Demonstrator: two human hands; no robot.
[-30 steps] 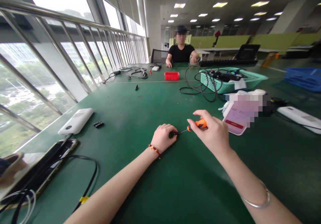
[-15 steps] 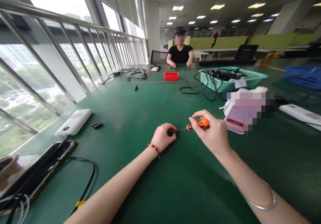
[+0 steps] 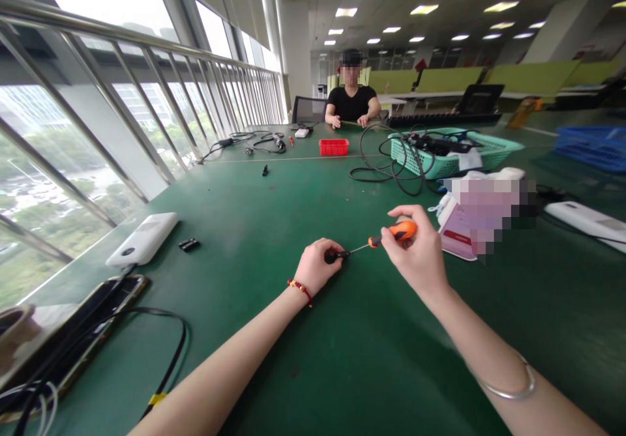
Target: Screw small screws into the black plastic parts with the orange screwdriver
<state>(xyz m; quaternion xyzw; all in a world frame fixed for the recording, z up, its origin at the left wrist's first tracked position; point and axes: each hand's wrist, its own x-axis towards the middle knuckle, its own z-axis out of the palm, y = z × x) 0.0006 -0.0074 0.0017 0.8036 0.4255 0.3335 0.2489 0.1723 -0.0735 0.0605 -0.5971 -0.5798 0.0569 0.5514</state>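
Observation:
My left hand (image 3: 317, 265) rests on the green table (image 3: 274, 221), its fingers closed around a small black part (image 3: 341, 254) whose kind I cannot make out. In my right hand (image 3: 421, 253) is a screwdriver with an orange and black handle (image 3: 403, 230), pinched between thumb and fingers, the forefinger raised. Its thin metal shaft (image 3: 360, 248) points left and down, and the tip meets the right end of the black part. Another small black piece (image 3: 189, 245) lies to the left of my left hand.
At left lie a white power bank (image 3: 143, 239), a phone (image 3: 105, 332) and black cable (image 3: 182, 338). Ahead stand a red tray (image 3: 333, 148) and a teal basket (image 3: 493, 156) with cables. A pink-screened device (image 3: 462, 235) is at right. A person (image 3: 351, 102) sits opposite.
My right hand has shifted slightly right and up with the screwdriver, and more of the shaft shows. Its forefinger has lifted off the handle. My left hand stays in place.

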